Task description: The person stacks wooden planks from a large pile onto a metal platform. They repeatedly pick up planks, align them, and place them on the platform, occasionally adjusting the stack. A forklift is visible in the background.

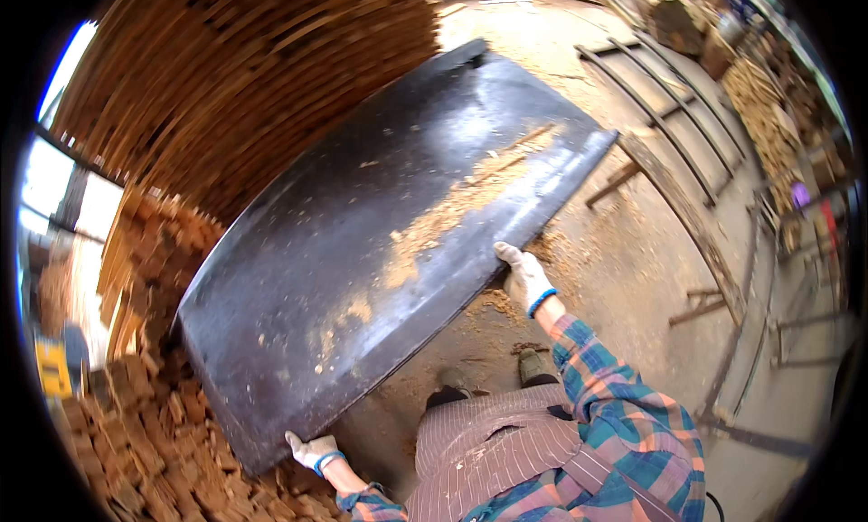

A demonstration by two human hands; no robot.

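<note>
- I hold a big dark sheet [362, 251], flat and scuffed, tilted up off the floor [633, 269]; it runs from my lower left to the upper right.
- Sawdust [434, 219] lies in pale streaks across its face, thickest near the middle and the right edge.
- My left hand [312, 451], in a white glove with a blue cuff, has its grip closed on the sheet's lower corner.
- My right hand [524, 273], gloved the same, has its grip pinching the sheet's long near edge, fingers over the top.
- My plaid sleeves [615, 404] and striped apron [497, 450] fill the lower frame; my shoes [533, 366] stand on the floor just under the sheet's edge.
- More sawdust is scattered on the floor beside my right hand.
- Behind the sheet rises a tall stack of thin wood strips [253, 79].
- To the left and below it lies a heap of small wood blocks [154, 432], touching or just beside the sheet's low end; I cannot tell which.
- A metal frame [669, 115] lies flat on the floor past the sheet's far end, with a plank [687, 215] beside it.
- More stacked wood [768, 115] sits along the right side.
</note>
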